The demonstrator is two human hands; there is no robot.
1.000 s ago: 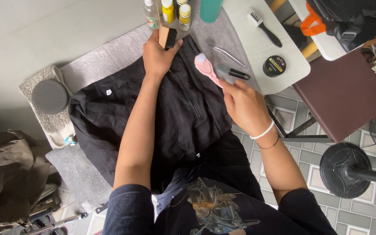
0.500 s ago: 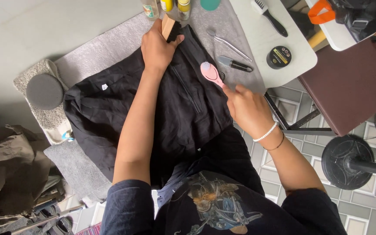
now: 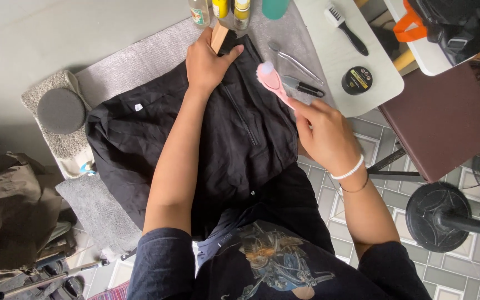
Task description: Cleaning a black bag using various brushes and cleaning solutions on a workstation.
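The left hand (image 3: pixel 206 64) is pressing flat, fingers spread, on the black garment (image 3: pixel 195 139) lying across the grey mat (image 3: pixel 134 58). The right hand (image 3: pixel 323 133) is gripping a pink brush (image 3: pixel 270 80), its head at about eleven o'clock, probably touching the cloth's edge.

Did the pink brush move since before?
Yes. The pink brush in the right hand slid away from the person, toward the metal tweezers, along the black garment.
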